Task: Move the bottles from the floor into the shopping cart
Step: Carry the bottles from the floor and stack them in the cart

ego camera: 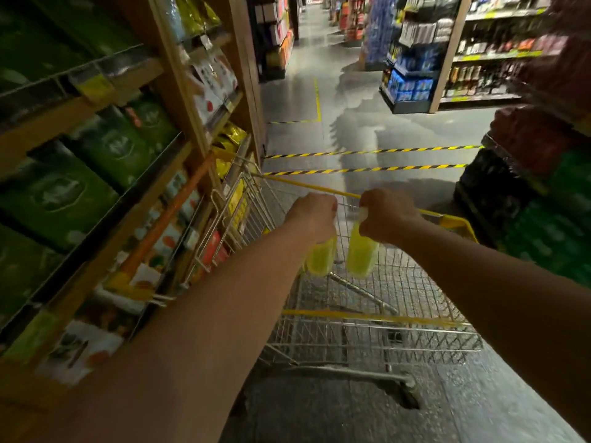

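Your left hand [315,215] is curled round the top of the left bottle [321,257] and your right hand [385,215] grips the right bottle [361,255] the same way. Both yellow-green bottles hang upright, side by side, above the shopping cart [367,334] basket, nearer its far rim. The cart is just beside the shelf [96,187] on the left, and striped tape [367,151] crosses the floor beyond.

Left: wooden shelving [184,100] packed with green boxes [64,193], yellow packs [233,135] further along. Grey floor [351,100] crossed ahead by two black-yellow tape strips [367,151]. Far right: shelf unit with blue packs [411,86] stacked low. Near right: green crates [556,231] under dark red packs [537,129], blurred.
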A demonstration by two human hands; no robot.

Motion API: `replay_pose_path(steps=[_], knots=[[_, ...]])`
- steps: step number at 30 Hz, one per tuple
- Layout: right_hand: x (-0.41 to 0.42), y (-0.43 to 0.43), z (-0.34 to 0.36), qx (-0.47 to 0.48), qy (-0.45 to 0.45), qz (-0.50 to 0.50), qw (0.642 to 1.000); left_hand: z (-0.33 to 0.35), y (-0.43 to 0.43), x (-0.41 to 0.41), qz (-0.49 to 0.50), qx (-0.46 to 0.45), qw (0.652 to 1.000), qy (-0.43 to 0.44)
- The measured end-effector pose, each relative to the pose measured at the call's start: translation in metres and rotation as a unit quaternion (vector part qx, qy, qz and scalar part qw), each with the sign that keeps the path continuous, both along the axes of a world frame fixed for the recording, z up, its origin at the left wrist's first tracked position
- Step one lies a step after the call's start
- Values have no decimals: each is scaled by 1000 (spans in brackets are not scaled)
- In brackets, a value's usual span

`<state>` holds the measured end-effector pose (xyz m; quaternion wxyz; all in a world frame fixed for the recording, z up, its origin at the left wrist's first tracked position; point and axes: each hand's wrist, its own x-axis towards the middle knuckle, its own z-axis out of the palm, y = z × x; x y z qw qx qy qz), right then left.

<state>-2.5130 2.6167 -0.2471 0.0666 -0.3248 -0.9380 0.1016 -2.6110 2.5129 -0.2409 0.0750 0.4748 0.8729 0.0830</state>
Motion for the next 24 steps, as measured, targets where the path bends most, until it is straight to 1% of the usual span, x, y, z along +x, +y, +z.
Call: replay_pose_path(steps=[5, 11, 16, 21, 24], knots=[[-66, 50, -34, -15, -50, 17, 998, -38, 57, -61, -3, -31, 999, -29], [-132, 116, -86, 8, -111, 89, 990, -93, 126, -113, 12, -95, 995, -26], [-163, 159, -135, 19, -139, 103, 985, -141, 163, -147, 25, -102, 994, -27], [-177, 184, -198, -17, -158, 109, 981, -195, 190, -172, 17, -124, 991, -44], [-183, 194, -232, -37, -162, 93, 982, -230, 203, -181, -3, -127, 991, -40]])
